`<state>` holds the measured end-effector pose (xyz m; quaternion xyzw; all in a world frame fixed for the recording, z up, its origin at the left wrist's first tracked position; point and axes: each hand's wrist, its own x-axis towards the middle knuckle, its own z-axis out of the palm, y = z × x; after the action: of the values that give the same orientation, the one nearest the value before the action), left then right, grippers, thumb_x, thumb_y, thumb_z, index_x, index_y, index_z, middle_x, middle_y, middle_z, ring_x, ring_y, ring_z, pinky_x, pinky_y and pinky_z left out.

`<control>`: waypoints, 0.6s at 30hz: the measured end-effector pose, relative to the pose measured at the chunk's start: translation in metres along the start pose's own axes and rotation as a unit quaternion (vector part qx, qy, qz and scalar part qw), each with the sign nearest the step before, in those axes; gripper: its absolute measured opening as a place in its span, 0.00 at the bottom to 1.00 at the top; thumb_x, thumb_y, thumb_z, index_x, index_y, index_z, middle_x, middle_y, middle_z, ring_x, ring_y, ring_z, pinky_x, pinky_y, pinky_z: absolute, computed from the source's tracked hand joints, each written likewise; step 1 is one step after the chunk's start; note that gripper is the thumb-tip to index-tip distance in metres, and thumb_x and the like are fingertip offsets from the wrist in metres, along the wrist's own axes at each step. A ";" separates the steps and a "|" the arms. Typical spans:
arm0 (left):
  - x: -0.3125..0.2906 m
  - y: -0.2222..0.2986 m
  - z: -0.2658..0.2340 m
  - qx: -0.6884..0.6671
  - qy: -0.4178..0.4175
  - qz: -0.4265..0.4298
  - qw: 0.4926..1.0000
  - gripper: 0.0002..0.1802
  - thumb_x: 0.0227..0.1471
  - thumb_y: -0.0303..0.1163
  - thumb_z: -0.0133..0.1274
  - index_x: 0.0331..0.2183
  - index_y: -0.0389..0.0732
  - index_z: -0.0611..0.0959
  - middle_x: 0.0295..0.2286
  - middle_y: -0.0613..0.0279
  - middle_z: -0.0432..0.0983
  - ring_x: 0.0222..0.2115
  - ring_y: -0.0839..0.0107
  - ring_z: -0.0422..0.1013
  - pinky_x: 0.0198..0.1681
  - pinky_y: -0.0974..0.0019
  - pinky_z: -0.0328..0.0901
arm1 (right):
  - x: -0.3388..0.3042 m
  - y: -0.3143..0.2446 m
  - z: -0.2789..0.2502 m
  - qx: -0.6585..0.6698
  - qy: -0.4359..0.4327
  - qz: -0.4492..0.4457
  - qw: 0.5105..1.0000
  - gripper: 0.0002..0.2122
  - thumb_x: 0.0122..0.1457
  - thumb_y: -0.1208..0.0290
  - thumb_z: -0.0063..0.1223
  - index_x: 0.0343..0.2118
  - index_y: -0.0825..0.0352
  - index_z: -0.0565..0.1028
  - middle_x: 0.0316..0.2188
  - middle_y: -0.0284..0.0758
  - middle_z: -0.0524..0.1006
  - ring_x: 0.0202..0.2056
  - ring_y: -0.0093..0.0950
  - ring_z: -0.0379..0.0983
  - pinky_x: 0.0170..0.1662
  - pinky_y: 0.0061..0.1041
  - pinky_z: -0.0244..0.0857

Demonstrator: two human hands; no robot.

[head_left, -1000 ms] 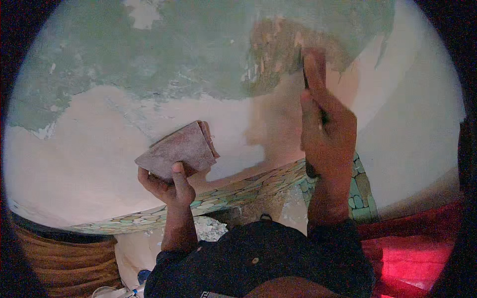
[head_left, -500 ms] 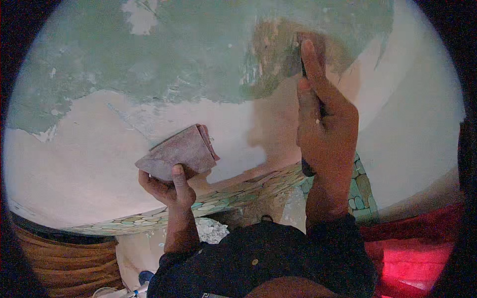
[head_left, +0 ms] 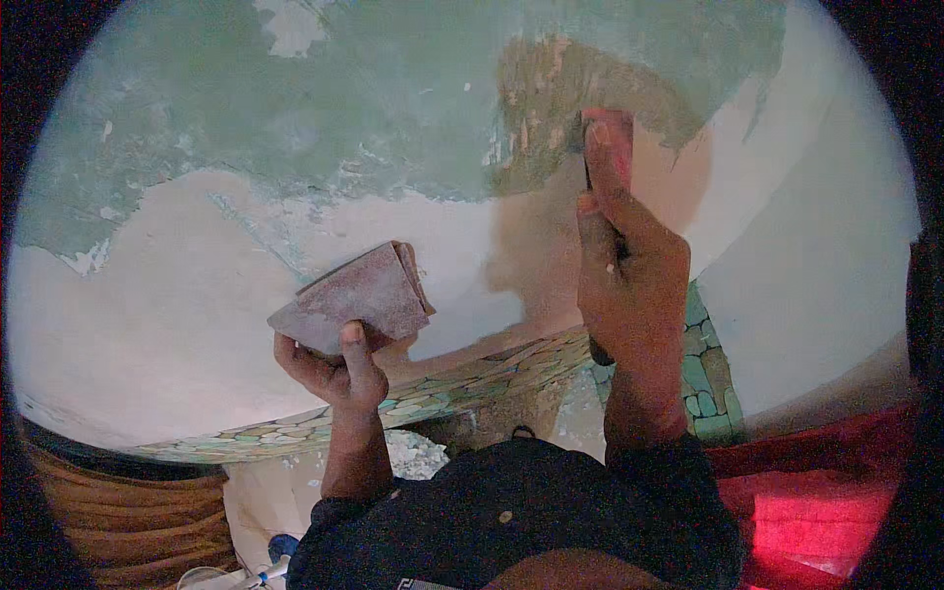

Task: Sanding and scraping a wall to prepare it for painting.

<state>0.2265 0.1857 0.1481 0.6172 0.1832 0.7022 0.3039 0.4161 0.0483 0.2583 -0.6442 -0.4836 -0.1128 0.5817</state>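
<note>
My left hand (head_left: 339, 369) grips a folded sheet of greyish-brown sandpaper (head_left: 359, 295), thumb in front and fingers behind, held before the white lower part of the wall. In my right hand (head_left: 634, 261) is a scraper (head_left: 619, 147) with a reddish, flat blade pointing up and a dark handle end showing below the palm. My forefinger lies along the blade. Right behind the blade is the wall (head_left: 295, 118), green and patchy above, white and smooth below. Whether the blade's edge touches the wall I cannot tell. Shadow from the right arm darkens the surface around it.
A band of stone-patterned tile (head_left: 393, 408) runs along the wall's bottom. White flakes (head_left: 418, 452) lie on the floor below. Brown folded cloth (head_left: 128, 521) is at lower left, bright red fabric (head_left: 816, 521) at lower right.
My right hand has come down and slightly left with the scraper, and more of its reddish blade shows. My left hand and the sandpaper have hardly moved.
</note>
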 end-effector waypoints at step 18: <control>-0.003 0.000 -0.003 0.005 -0.009 -0.008 1.000 0.38 0.49 0.36 0.56 0.52 0.35 0.52 0.46 0.47 0.59 0.46 0.62 0.61 0.49 0.58 0.59 | -0.003 -0.008 -0.004 -0.028 0.013 -0.018 0.999 0.21 0.57 0.84 0.40 0.55 0.63 0.64 0.55 0.40 0.64 0.56 0.25 0.58 0.53 0.19 0.54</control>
<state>0.2235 0.1843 0.1457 0.6235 0.1887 0.6932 0.3085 0.4100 0.0426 0.2630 -0.6499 -0.4841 -0.1444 0.5678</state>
